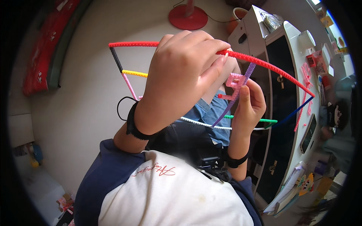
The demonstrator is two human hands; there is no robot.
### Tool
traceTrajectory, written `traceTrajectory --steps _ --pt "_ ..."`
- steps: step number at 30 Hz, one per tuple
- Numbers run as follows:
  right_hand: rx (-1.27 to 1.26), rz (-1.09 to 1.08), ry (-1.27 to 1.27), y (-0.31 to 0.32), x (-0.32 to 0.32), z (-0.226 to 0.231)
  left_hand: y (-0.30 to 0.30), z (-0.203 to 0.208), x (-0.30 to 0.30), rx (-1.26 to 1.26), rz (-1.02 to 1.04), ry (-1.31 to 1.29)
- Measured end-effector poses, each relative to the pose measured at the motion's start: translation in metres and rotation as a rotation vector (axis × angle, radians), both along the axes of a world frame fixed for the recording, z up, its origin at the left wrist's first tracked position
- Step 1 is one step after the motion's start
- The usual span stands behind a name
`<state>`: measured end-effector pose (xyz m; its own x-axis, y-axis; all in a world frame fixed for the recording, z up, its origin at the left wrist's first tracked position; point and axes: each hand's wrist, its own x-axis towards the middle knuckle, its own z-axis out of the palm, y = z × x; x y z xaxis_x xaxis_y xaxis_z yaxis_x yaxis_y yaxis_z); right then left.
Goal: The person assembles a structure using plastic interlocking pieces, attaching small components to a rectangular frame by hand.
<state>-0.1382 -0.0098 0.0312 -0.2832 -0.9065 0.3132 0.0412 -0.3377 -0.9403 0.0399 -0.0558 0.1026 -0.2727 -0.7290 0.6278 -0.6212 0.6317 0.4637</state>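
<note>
The left hand (179,71) has its grip closed on a long red studded plastic strip (264,64); the right hand (249,103) pinches a purple studded plastic strip (249,71).

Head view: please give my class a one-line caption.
The left hand grips a red studded strip while the right hand pinches a purple strip beside a small pink square.

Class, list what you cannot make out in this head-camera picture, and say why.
All in the head view:
Red strip, middle: behind the left hand.
Yellow strip, right end: behind the same hand.
Red stand, top: cut off by the upper edge.
Reddish thing, lower left: too small and dim.
</note>
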Motion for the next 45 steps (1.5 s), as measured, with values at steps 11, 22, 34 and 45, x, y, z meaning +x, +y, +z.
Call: traceTrajectory --steps 11,22,34,45 --pt "0.042 0.069 -0.062 0.002 0.001 -0.006 0.003 -0.007 0.006 0.011 0.006 -0.028" --pt "0.005 -0.029 -0.101 -0.001 0.016 0.007 0.006 0.002 0.007 -0.026 0.006 -0.073" --pt "-0.011 -0.013 -0.149 -0.017 0.007 -0.017 -0.035 -0.026 0.001 -0.057 -0.017 -0.085" --pt "0.349 0.241 0.132 -0.029 -0.002 -0.079 -0.055 -0.07 0.028 0.034 0.144 -0.255"
